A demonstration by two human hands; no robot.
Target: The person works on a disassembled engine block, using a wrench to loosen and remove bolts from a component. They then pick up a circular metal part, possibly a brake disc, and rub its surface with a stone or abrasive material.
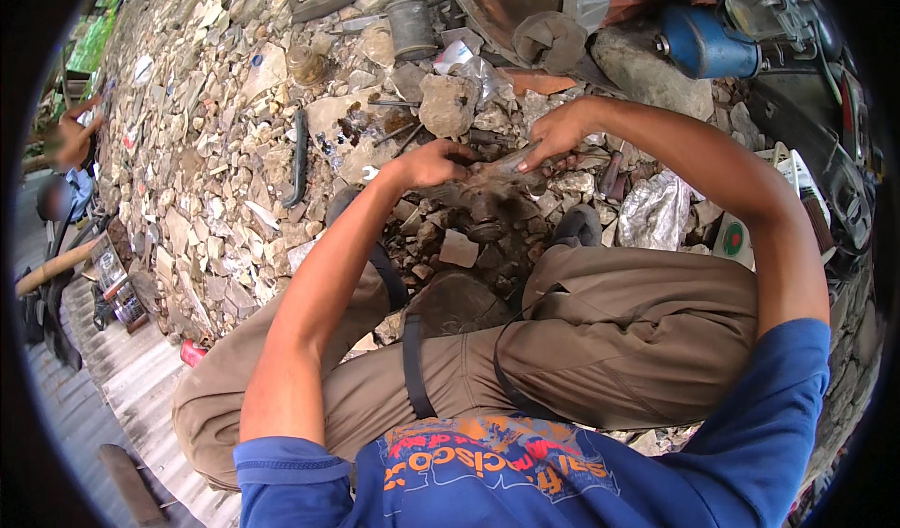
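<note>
In the head view on my remote feed, I record a grimy metal part [486,200] just off frame centre toward 1 o'clock. My left hand [431,164] grips its 10 o'clock side, fingers curled; my right hand [561,136] grips its 1 o'clock side, thumb uppermost. I cannot tell whether the part touches the stony ground [202,204]. Around it I note a metal can [411,29] at 11 o'clock, a blue canister [711,42] at 2, and crumpled silvery sheeting [655,211] at 3.
</note>
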